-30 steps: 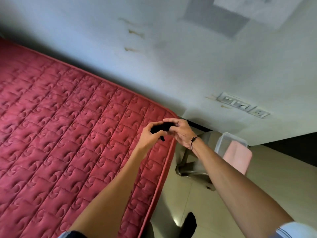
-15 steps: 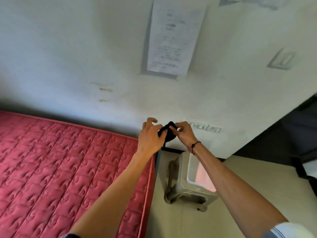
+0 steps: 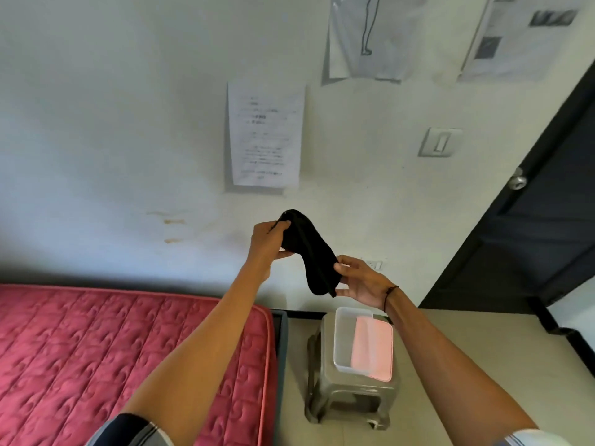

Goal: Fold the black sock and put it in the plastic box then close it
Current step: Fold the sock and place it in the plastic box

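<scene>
Bedroom corner: red mattress [image 3: 128, 349] near left, grey stool [image 3: 351, 391] beside it carrying the open plastic box [image 3: 343, 342], pink lid [image 3: 373, 352] lying across its right side. Above that, sock [image 3: 309, 252] stretched in mid-air, unfolded. My left hand [image 3: 269, 241] pinches the top end, right hand [image 3: 360, 281] pinches the bottom. Risks: thin pinch slips mid-fold, sock drops to floor; lid blocks half the opening.

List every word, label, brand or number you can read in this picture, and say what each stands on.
Nothing here can be read.
Middle sheet on the wall: lines of print, too blurred to read.
Upper sheet: a line drawing, no legible words.
Right sheet: dark pictures and faint print, too blurred.
Black sock, plastic box, stool: no marking visible.
</scene>
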